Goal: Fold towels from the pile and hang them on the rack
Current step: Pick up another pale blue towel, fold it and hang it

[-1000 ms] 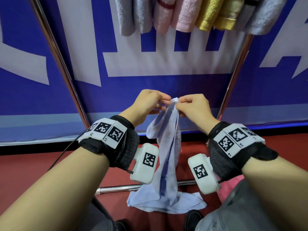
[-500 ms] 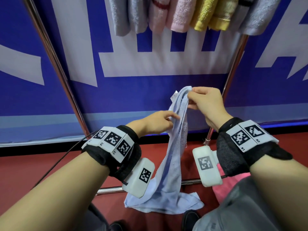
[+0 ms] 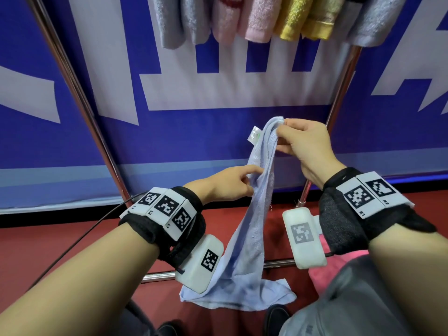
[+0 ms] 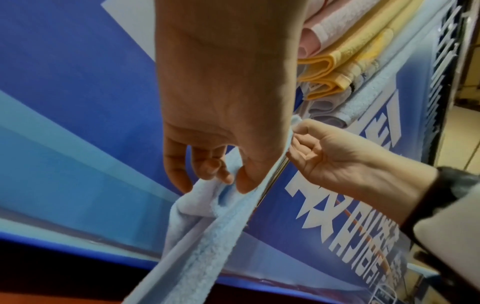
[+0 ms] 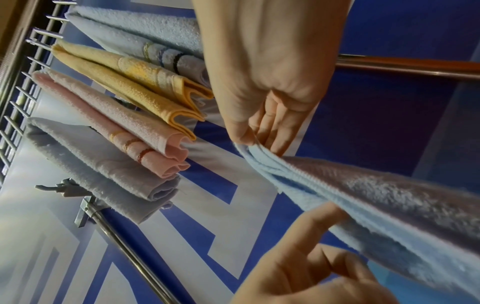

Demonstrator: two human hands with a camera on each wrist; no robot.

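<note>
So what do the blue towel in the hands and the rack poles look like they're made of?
Blue towel: soft looped terry, likely cotton; nubby matte pile, limp drape, sewn label near the right hand, which pinches the top; the left hand holds it lower down.
Rack poles: polished metal, probably steel or chrome; bright streaks show on the round tube.

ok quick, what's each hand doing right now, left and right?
Left hand: fingers curled round the light blue towel, partway down its hanging length.
Right hand: pinching the towel's top corner, holding it up.
</note>
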